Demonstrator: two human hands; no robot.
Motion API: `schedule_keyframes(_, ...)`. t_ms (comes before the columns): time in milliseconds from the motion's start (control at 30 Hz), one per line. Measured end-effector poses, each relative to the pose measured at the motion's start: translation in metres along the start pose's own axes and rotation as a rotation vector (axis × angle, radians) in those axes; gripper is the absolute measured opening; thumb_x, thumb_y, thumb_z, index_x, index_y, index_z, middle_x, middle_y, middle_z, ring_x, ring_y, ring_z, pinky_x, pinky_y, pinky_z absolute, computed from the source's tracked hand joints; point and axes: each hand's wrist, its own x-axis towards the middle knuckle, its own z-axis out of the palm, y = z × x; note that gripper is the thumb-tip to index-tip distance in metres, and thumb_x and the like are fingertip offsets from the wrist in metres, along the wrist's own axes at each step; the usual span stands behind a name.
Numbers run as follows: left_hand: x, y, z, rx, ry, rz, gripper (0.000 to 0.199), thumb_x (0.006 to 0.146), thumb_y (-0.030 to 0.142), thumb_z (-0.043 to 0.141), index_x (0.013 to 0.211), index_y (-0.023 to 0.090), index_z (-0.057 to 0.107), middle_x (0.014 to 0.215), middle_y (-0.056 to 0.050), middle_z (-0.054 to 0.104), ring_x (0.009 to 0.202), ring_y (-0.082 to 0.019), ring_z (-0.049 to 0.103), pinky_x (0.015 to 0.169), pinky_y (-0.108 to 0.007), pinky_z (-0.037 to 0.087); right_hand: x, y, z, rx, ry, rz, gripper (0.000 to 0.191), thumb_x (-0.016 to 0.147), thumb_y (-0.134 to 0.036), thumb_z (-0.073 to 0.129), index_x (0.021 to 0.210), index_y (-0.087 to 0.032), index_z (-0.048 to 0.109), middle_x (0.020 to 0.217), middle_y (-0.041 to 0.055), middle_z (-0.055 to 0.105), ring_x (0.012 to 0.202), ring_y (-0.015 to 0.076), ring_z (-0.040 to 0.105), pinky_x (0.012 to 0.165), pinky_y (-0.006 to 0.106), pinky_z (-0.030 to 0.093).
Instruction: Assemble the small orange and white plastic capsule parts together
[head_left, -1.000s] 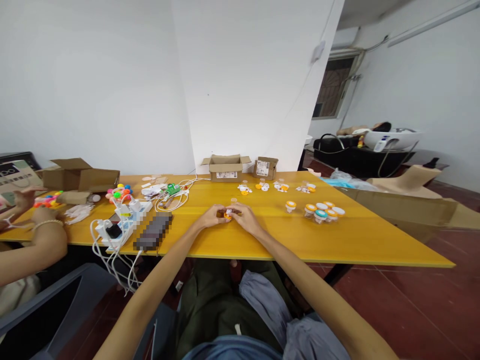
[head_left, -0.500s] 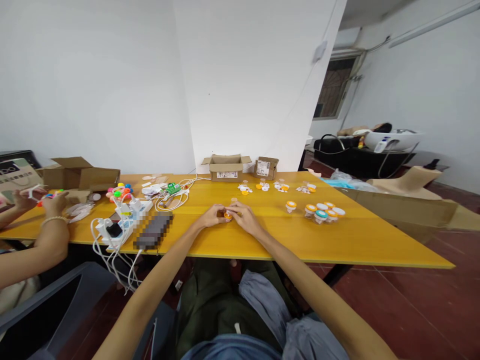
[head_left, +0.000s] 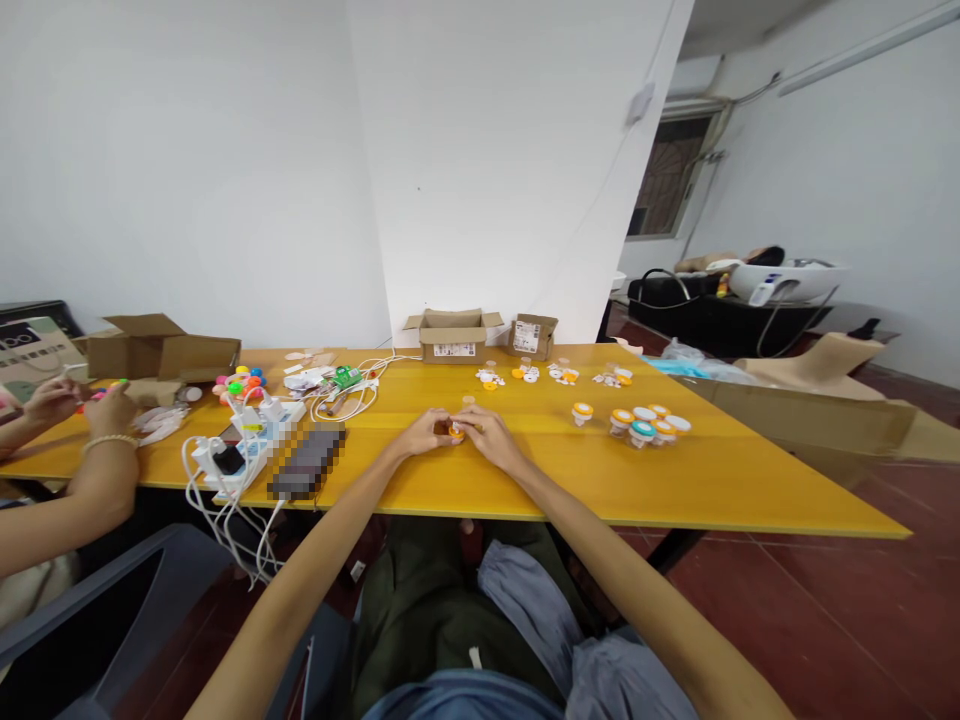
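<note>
Head view, orange-white piece point(head_left: 456, 433), between both hands point(head_left: 422, 433) point(head_left: 489, 438)

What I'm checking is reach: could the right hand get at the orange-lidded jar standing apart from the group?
Probably yes: nothing visible stands between the right hand and the orange-lidded jar, though that hand is at a small orange piece and may need freeing first.

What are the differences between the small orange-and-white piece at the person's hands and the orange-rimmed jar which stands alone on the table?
The orange-and-white piece is held between the left hand and the right hand; the orange-rimmed jar stands upright on the table, touched by no hand. The hands cover much of the piece, while the jar is in open view. Both show orange and white.
</note>
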Motion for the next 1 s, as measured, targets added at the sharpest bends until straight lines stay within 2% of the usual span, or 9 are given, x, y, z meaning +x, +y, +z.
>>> schedule_keyframes(300,-0.0007,0.0013,0.0002,-0.002,0.021,-0.002,0.016,0.075,0.031,0.072,0.073,0.016,0.065,0.076,0.0,0.061,0.076,-0.016,0.056,0.079,-0.03,0.046,0.0005,-0.0002,0.0002,0.008,0.01,-0.004,0.022,0.092,-0.021,0.056,0.097,-0.026,0.077,0.089,0.0051,0.07,0.084,0.019,0.066,0.081,0.032,0.053)
schedule_keyframes(1000,-0.0005,-0.0004,0.0011,0.04,0.02,-0.006,0.02,0.077,0.035,0.07,0.074,0.016,0.065,0.077,0.0,0.061,0.081,-0.017,0.055,0.085,-0.031,0.045,0.0001,0.003,0.0036,-0.117,0.022,0.044,0.018,0.092,-0.025,0.058,0.093,-0.025,0.076,0.086,0.0049,0.066,0.083,0.0194,0.063,0.078,0.032,0.051)
